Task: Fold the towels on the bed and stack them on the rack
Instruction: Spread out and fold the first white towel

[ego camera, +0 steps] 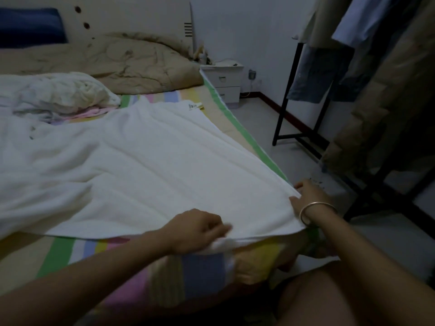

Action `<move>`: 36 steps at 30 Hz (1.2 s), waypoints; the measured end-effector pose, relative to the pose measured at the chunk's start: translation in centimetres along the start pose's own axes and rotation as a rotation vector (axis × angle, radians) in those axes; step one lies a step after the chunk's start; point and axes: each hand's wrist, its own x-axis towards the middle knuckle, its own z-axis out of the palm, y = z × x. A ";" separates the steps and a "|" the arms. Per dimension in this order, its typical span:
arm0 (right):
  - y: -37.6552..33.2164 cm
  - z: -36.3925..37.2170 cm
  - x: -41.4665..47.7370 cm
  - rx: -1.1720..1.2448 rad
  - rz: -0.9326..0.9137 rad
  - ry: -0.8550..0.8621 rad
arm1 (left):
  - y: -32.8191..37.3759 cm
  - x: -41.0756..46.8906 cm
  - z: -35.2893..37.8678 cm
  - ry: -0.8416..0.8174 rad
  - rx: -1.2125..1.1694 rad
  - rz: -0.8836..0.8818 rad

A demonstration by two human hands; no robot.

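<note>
A large white towel lies spread flat over the striped bed sheet, its label at the far corner. My left hand pinches the towel's near edge, fingers curled round the cloth. At the near right corner, by the edge of the bed, my right hand with a bangle on the wrist grips the towel. More crumpled white towels are heaped at the left of the bed. The black metal rack stands on the floor to the right.
A tan quilt lies bunched at the head of the bed. A white nightstand stands past the bed's far corner. Clothes hang over the rack at the right. Pale floor shows between bed and rack.
</note>
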 end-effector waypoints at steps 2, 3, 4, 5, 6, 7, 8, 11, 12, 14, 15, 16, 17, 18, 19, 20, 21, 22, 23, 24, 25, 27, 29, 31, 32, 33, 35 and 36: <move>-1.7 0.1 0.1 -0.052 -0.055 0.047 | -1.5 0.4 -1.5 0.066 -0.175 -0.133; -2.7 0.3 0.1 -0.073 -0.096 0.076 | -2.4 0.9 -2.1 0.119 -0.162 -0.179; -3.9 0.5 0.3 -0.073 -0.140 0.099 | -3.6 1.4 -2.7 0.167 -0.116 -0.217; -5.0 0.7 0.3 -0.054 -0.182 0.103 | -4.5 2.0 -3.3 0.210 -0.068 -0.255; -6.2 1.2 0.5 -0.026 -0.219 0.092 | -5.7 2.7 -3.9 0.245 -0.029 -0.300; -7.3 1.7 0.7 0.003 -0.247 0.067 | -6.8 3.5 -4.3 0.273 -0.004 -0.345; -8.3 2.2 1.0 0.035 -0.265 0.046 | -7.7 4.3 -4.8 0.302 0.006 -0.391; -10.7 3.4 2.7 0.114 -0.269 0.035 | -10.0 7.0 -6.1 0.365 0.014 -0.488; -11.8 3.7 4.2 0.126 -0.263 0.043 | -11.2 8.4 -6.9 0.378 0.017 -0.514; -13.3 4.2 7.0 0.129 -0.240 0.027 | -12.9 10.6 -7.8 0.382 0.020 -0.561; -14.3 4.6 8.8 0.127 -0.234 0.011 | -14.0 12.0 -8.4 0.385 0.029 -0.573; -15.4 5.0 10.7 0.117 -0.227 -0.007 | -15.1 13.4 -9.2 0.385 0.038 -0.589; -16.3 5.5 12.3 0.102 -0.226 -0.022 | -16.0 14.5 -9.7 0.391 0.040 -0.598; -17.6 5.9 14.3 0.084 -0.224 -0.031 | -17.3 16.0 -10.6 0.396 0.042 -0.611; -18.5 6.5 15.8 0.068 -0.228 -0.035 | -18.3 17.0 -11.0 0.402 0.037 -0.615; -20.0 6.9 17.6 0.050 -0.238 -0.029 | -19.5 18.3 -11.8 0.403 0.037 -0.625; -21.1 7.4 19.0 0.046 -0.244 -0.015 | -20.6 19.3 -12.2 0.403 0.037 -0.629; -22.6 7.8 20.9 0.052 -0.243 -0.006 | -22.0 20.6 -12.8 0.405 0.035 -0.641; -23.8 8.2 22.2 0.069 -0.229 -0.002 | -23.1 21.6 -13.1 0.406 0.029 -0.648; -25.2 8.7 24.1 0.071 -0.221 -0.003 | -24.5 22.8 -13.6 0.404 0.029 -0.660; -26.2 9.1 25.4 0.070 -0.204 -0.018 | -25.6 23.6 -13.8 0.400 0.025 -0.667; -28.7 10.3 29.0 0.104 -0.142 -0.056 | -28.2 25.5 -14.1 0.408 0.022 -0.685; -30.8 10.8 31.6 0.210 -0.047 -0.116 | -29.7 26.5 -13.8 0.397 0.046 -0.698; -33.0 11.3 34.3 0.309 0.014 -0.163 | -31.3 27.9 -13.1 0.403 0.134 -0.706; -34.0 11.5 35.5 0.333 0.020 -0.187 | -31.9 28.5 -12.6 0.406 0.186 -0.707; -35.1 11.8 36.7 0.352 0.025 -0.216 | -32.5 29.3 -12.4 0.413 0.223 -0.719; -36.7 12.3 38.8 0.376 0.023 -0.264 | -33.2 30.9 -11.9 0.450 0.227 -0.749; -37.3 12.7 39.7 0.383 0.014 -0.271 | -33.4 31.6 -11.8 0.471 0.211 -0.762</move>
